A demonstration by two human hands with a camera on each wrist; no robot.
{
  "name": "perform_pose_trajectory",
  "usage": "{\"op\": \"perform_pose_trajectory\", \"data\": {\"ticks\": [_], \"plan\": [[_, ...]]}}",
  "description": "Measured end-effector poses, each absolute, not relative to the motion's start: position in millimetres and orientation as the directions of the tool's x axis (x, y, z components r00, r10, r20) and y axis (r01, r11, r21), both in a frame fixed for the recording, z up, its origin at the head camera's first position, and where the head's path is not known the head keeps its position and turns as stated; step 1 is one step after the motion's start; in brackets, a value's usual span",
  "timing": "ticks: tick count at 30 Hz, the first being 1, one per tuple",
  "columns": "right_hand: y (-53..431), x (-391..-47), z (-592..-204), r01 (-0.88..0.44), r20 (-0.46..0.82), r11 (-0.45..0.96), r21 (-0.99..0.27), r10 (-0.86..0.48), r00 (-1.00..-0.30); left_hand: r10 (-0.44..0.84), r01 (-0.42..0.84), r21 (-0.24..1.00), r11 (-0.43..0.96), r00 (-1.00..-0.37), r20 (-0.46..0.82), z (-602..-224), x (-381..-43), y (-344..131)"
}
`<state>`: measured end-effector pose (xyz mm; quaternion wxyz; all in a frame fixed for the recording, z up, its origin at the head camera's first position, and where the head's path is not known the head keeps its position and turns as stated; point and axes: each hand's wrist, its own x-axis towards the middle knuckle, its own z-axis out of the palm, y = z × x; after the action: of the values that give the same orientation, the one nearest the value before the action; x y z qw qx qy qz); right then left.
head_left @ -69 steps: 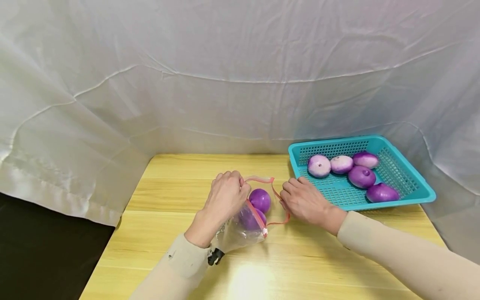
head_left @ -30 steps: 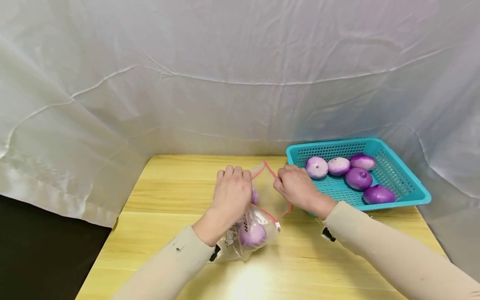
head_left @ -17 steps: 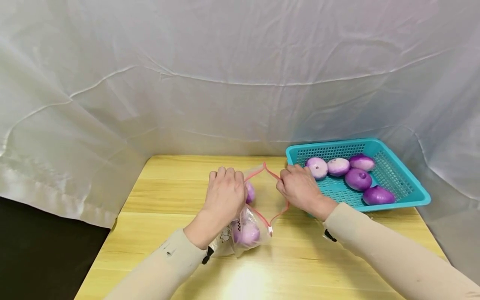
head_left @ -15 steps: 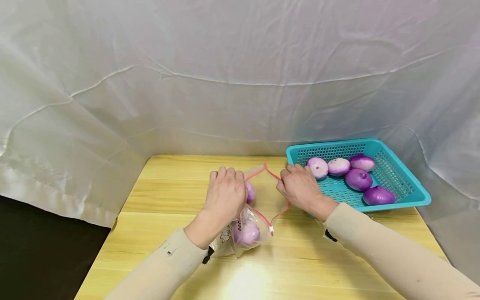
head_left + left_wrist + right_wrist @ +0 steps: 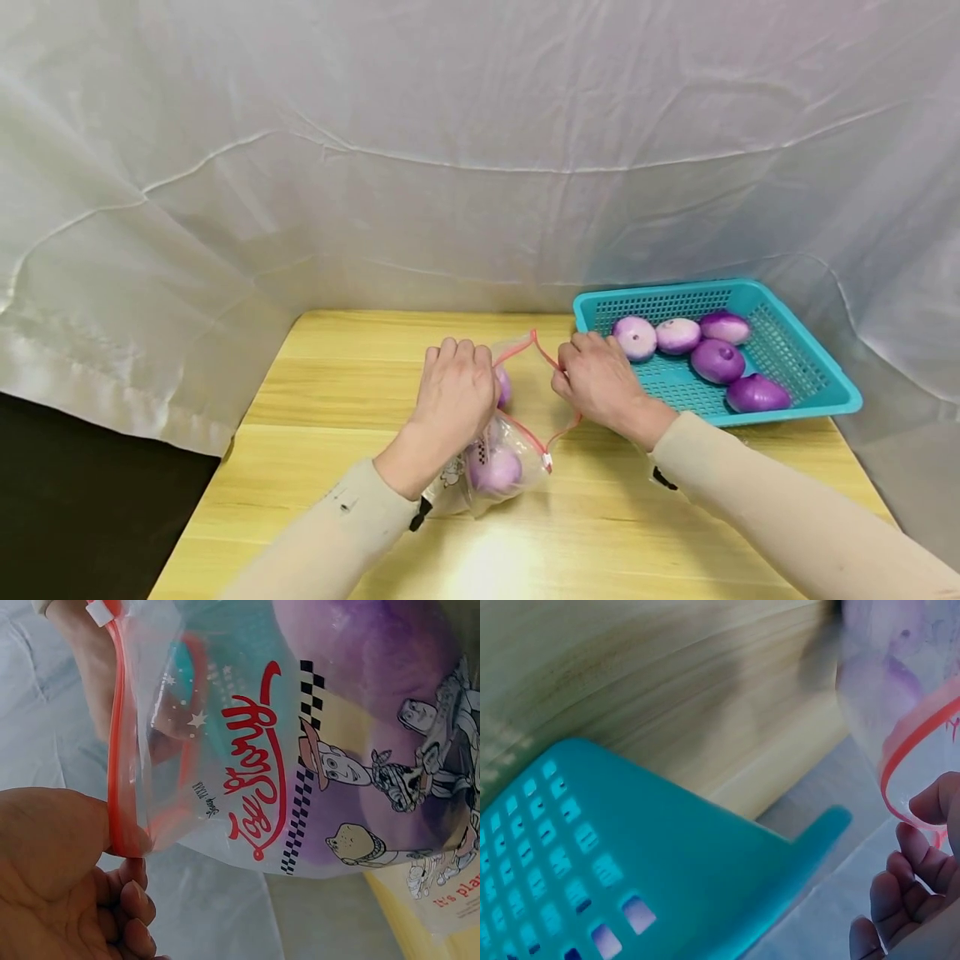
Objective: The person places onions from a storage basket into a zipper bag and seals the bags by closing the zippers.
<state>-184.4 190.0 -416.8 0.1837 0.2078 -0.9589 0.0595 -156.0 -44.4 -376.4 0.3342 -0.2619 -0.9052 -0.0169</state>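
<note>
A clear zip bag (image 5: 531, 482) with a red zip edge and printed cartoon figures hangs between both hands, its mouth spread wide. My left hand (image 5: 456, 390) pinches the left side of the red edge between thumb and fingers, plain in the left wrist view. Opposite, my right hand (image 5: 598, 379) pinches the right side with thumb and forefinger, the other fingers curled. Purple onions lie inside the bag: one onion (image 5: 497, 471) shows low through the plastic, and another onion (image 5: 503, 387) is partly hidden behind the left hand. A white slider (image 5: 547, 460) sits at the zip's near end.
A turquoise perforated basket (image 5: 813, 358) stands at the back right, close beside the right hand. It holds several purple onions (image 5: 717, 360). Under everything is a pale wooden table (image 5: 337, 383), with grey-white cloth (image 5: 450, 225) hanging behind it.
Over two seconds ago the onions sat at the bag's mouth; now they are deeper inside. The right hand has shifted slightly up along the red edge. Little has moved in the last half second.
</note>
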Motion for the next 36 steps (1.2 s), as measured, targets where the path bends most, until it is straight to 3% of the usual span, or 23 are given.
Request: {"op": "perform_pose_trajectory", "data": {"ticks": [5,12,17,21,27,36], "plan": [[198,-182,-409,-0.471,0.437,0.882,0.001,-0.424,-0.793,0.446,0.480,-0.117,0.869,-0.660,0.605,-377,-156,-44],[229,-191,-389,-0.539,0.535,0.828,0.152,-0.528,-0.660,0.412,0.473,-0.050,0.880,-0.704,0.579,-377,-155,-45],[259,-203,-377,-0.551,0.522,0.798,0.243,-0.587,-0.619,0.406,0.470,-0.029,0.882,-0.728,0.553,-378,-155,-45],[283,-212,-371,-0.550,0.445,0.758,0.350,-0.652,-0.615,0.400,0.462,-0.020,0.887,-0.744,0.535,-381,-157,-45],[306,-224,-373,-0.562,0.213,0.633,0.532,-0.743,-0.635,0.390,0.460,-0.006,0.888,-0.746,0.540,-383,-158,-45],[331,-247,-386,-0.605,-0.013,0.474,0.640,-0.781,-0.625,0.381,0.435,0.011,0.900,-0.800,0.464,-384,-158,-43]]}}
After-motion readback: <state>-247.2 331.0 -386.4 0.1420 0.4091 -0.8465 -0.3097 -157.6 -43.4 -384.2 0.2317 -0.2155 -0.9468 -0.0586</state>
